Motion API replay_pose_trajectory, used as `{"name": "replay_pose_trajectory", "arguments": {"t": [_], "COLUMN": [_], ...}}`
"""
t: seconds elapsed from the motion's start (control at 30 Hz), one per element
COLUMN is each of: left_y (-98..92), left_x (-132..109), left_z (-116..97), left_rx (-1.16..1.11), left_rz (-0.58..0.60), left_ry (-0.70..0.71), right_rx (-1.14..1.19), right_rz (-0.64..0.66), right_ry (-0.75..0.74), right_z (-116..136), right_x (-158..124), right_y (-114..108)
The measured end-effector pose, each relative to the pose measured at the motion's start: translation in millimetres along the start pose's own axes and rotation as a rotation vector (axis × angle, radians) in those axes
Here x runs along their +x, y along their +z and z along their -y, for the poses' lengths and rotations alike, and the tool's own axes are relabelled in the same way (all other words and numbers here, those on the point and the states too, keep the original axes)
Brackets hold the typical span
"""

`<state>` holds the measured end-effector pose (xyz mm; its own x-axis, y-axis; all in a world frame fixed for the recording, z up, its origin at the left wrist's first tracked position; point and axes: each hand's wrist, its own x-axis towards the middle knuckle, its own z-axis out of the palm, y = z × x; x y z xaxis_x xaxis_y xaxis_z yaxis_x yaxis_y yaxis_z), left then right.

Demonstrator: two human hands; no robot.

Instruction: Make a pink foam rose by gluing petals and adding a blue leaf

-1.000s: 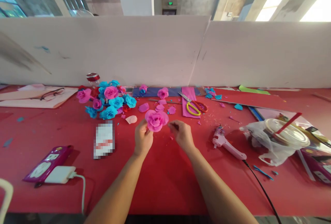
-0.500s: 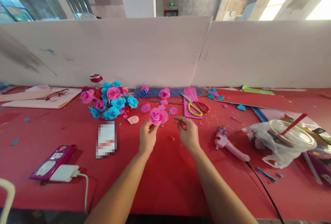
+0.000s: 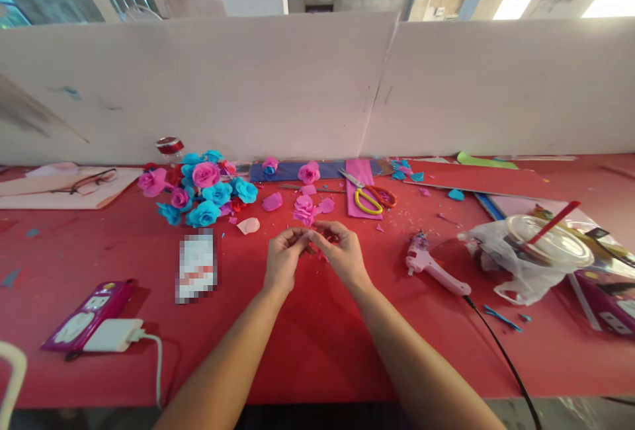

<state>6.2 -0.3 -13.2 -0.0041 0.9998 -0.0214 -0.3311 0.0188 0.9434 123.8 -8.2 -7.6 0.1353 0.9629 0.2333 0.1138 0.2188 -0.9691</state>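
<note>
My left hand (image 3: 282,259) and my right hand (image 3: 343,255) meet over the red table (image 3: 317,337), fingertips pinched together and touching. What they pinch is too small to make out. A pink paper rose (image 3: 303,208) sits just beyond the fingertips, with loose pink petals (image 3: 272,202) around it. I cannot tell whether the fingers still touch the rose.
A heap of blue and pink paper roses (image 3: 203,188) lies at the left, yellow-and-red scissors (image 3: 370,197) at the back, a pink glue gun (image 3: 431,268) with a black cord at the right. A bagged cup (image 3: 538,251), a power strip (image 3: 82,321) and glasses (image 3: 84,180) lie further out.
The left hand held the pink rose up; now the rose is lower and further away. Both hands have come together with fingertips touching.
</note>
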Motion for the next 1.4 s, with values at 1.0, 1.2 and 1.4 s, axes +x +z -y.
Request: {"name": "replay_pose_trajectory", "arguments": {"t": [1.0,1.2,1.4], "left_y": [2.7,-2.2,-4.9], "left_x": [-4.9,-4.2,-8.5], "left_z": [9.0,8.5,3.3], "left_rx": [0.383,0.465,0.448], "left_rz": [0.052,-0.060,-0.135], "left_ry": [0.233,0.262,0.345], "right_rx": [-0.465,-0.430,-0.413], "right_rz": [-0.242,-0.209,-0.185], "right_ry": [-0.325,-0.461,-0.492], "right_z": [9.4,7.6,7.5], "right_x": [-8.1,-10.0,-14.6], "right_y": [0.1,0.2,-0.7]}}
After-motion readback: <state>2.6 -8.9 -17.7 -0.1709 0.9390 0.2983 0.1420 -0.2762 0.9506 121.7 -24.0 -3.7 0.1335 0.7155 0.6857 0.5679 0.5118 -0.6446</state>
